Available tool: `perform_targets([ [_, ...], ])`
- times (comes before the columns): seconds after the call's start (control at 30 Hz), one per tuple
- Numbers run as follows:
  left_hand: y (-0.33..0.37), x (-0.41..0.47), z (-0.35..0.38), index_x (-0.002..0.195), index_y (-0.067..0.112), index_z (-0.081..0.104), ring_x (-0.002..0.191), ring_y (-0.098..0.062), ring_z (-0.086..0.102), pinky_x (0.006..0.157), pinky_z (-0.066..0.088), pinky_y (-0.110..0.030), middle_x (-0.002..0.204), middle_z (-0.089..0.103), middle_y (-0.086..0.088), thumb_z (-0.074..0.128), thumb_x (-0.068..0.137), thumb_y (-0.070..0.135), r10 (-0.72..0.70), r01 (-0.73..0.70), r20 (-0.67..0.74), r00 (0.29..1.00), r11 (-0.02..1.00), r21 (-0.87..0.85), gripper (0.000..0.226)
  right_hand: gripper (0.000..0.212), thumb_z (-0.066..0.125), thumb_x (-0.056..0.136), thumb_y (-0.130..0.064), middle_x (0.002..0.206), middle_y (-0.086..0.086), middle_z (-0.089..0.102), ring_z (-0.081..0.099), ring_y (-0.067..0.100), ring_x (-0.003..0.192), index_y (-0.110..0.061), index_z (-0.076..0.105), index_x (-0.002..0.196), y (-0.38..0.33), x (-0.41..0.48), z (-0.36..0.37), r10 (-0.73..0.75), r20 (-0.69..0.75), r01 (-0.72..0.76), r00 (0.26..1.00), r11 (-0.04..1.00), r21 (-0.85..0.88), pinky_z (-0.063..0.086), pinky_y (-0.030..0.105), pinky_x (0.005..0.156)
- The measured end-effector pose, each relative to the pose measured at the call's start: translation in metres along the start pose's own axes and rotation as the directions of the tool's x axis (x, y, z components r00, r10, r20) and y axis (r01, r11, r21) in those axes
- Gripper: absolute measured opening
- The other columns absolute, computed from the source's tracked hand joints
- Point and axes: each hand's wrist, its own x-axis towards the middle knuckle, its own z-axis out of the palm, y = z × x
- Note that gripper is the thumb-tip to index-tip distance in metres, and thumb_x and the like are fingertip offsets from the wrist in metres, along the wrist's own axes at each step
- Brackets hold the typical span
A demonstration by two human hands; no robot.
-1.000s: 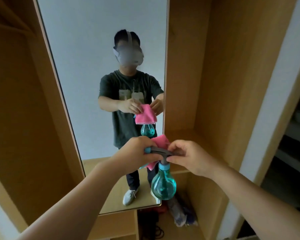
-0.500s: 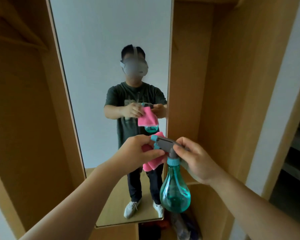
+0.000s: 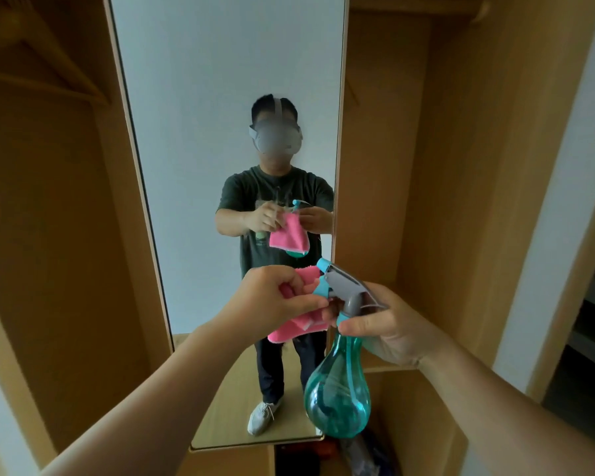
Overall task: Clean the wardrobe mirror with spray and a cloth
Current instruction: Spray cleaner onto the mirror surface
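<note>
So, quick rundown:

Bottle: teal spray bottle (image 3: 337, 396) held in mid-air, in front of the mirror's lower right corner; not resting on anything.
Right hand: right hand (image 3: 389, 324) wrapped round the bottle neck below the grey trigger head (image 3: 349, 292); can't tell if a finger is on the trigger.
Left hand: left hand (image 3: 272, 297) clenched on the pink cloth (image 3: 298, 329), fingertips just beside or touching the blue nozzle (image 3: 322, 266); which one, can't tell.
Mirror: wardrobe mirror (image 3: 220, 97) tall, narrow, between wooden panels; looks unsprayed and unwiped so far, my read.
Bottle axis: long axis near upright, bulb down, head up, tilted a bit w/ the top leaning left.
Nozzle aim: points up-left, away from the person, toward the glass, approx. at its lower half.
Risk 1: the cloth and left hand sit near the nozzle, so a squeeze now may soak the cloth or fingers instead of the glass.
Risk 2: the nozzle is close to the mirror's right edge, so mist may land on the wooden side panel (image 3: 385, 149).
Risk 3: one-hand grip at the neck w/ a heavy bulb below; bottle could swing or slip if the grip loosens.
</note>
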Motion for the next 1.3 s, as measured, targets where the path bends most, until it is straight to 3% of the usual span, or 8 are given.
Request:
perform_targets([
  [0.13, 0.002, -0.001, -0.005, 0.067, 0.016, 0.063, 0.054, 0.013, 0.053, 0.049, 0.039, -0.004, 0.055, 0.061, 0.025, 0.076, 0.065, 0.054, -0.048, 0.047, -0.008, 0.999, 0.996, -0.073, 0.04, 0.035, 0.065, 0.082, -0.003, 0.101, 0.016, 0.062, 0.064, 0.024, 0.093, 0.007, 0.059, 0.114, 0.0, 0.007, 0.009, -0.078, -0.056, 0.081, 0.995, 0.994, 0.066, 0.053, 0.034, 0.087],
  [0.27, 0.009, -0.008, -0.016, 0.063, 0.036, 0.063, 0.053, 0.01, 0.054, 0.05, 0.039, -0.004, 0.056, 0.062, 0.026, 0.051, 0.064, 0.077, -0.067, 0.069, 0.023, 0.998, 0.984, -0.166, 0.043, 0.031, 0.061, 0.083, -0.01, 0.093, 0.019, 0.057, 0.058, 0.02, 0.077, -0.002, 0.067, 0.112, -0.002, 0.013, 0.015, -0.137, -0.199, 0.165, 0.97, 0.977, 0.133, 0.05, 0.03, 0.073],
  [0.37, 0.006, -0.012, -0.02, 0.063, 0.034, 0.064, 0.054, 0.01, 0.057, 0.051, 0.038, -0.002, 0.057, 0.064, 0.026, 0.057, 0.088, 0.055, -0.085, 0.089, 0.035, 0.996, 0.981, -0.174, 0.033, 0.027, 0.057, 0.088, -0.015, 0.097, 0.017, 0.067, 0.063, 0.023, 0.08, -0.009, 0.072, 0.109, -0.004, 0.011, 0.022, -0.169, -0.226, 0.195, 0.959, 0.976, 0.094, 0.053, 0.026, 0.065],
  [0.47, -0.002, -0.012, -0.024, 0.065, 0.029, 0.06, 0.057, 0.008, 0.053, 0.052, 0.039, -0.006, 0.062, 0.058, 0.029, 0.069, 0.085, 0.03, -0.054, 0.054, 0.007, 0.999, 0.998, -0.024, 0.022, 0.026, 0.056, 0.09, -0.019, 0.112, 0.016, 0.071, 0.07, 0.025, 0.092, -0.015, 0.074, 0.108, -0.003, 0.009, 0.027, -0.169, -0.247, 0.18, 0.954, 0.984, 0.019, 0.057, 0.029, 0.069],
  [0.73, -0.003, -0.018, -0.033, 0.074, 0.029, 0.061, 0.072, 0.008, 0.052, 0.062, 0.037, -0.003, 0.079, 0.056, 0.016, 0.067, 0.089, 0.021, 0.114, -0.115, 0.09, 0.989, 0.993, 0.01, 0.018, 0.022, 0.063, 0.087, -0.029, 0.091, 0.008, 0.071, 0.065, 0.017, 0.081, -0.017, 0.077, 0.1, -0.007, 0.014, 0.035, -0.189, -0.289, 0.181, 0.938, 0.982, -0.055, 0.055, 0.026, 0.074],
  [0.97, 0.009, -0.01, -0.032, 0.079, 0.011, 0.069, 0.073, 0.002, 0.054, 0.068, 0.037, -0.004, 0.08, 0.055, 0.009, 0.066, 0.089, 0.016, 0.218, -0.219, 0.027, 0.976, 0.968, 0.124, 0.012, 0.046, 0.063, 0.086, -0.043, 0.105, 0.013, 0.069, 0.067, 0.024, 0.097, -0.01, 0.067, 0.117, -0.008, 0.022, 0.04, -0.194, -0.188, 0.188, 0.963, 0.981, -0.048, 0.054, 0.033, 0.087],
  [1.1, 0.014, -0.002, -0.035, 0.082, 0.016, 0.07, 0.075, 0.005, 0.053, 0.066, 0.039, -0.006, 0.082, 0.057, 0.015, 0.071, 0.083, 0.013, 0.111, -0.103, -0.039, 0.993, 0.98, 0.169, 0.004, 0.044, 0.061, 0.085, -0.04, 0.12, 0.019, 0.067, 0.063, 0.03, 0.117, -0.009, 0.069, 0.114, -0.02, 0.035, 0.024, -0.194, -0.196, 0.201, 0.961, 0.98, 0.014, 0.052, 0.035, 0.096],
  [1.3, 0.004, 0.004, -0.069, 0.101, 0.038, 0.05, 0.076, -0.003, 0.062, 0.055, 0.049, -0.012, 0.094, 0.062, 0.014, 0.071, 0.083, 0.011, -0.177, 0.205, -0.227, 0.958, 0.973, 0.108, 0.038, 0.039, 0.065, 0.083, -0.02, 0.114, 0.029, 0.066, 0.064, 0.036, 0.114, 0.008, 0.063, 0.111, -0.063, 0.082, 0.013, -0.182, -0.196, 0.186, 0.964, 0.983, 0.003, 0.055, 0.037, 0.093],
])
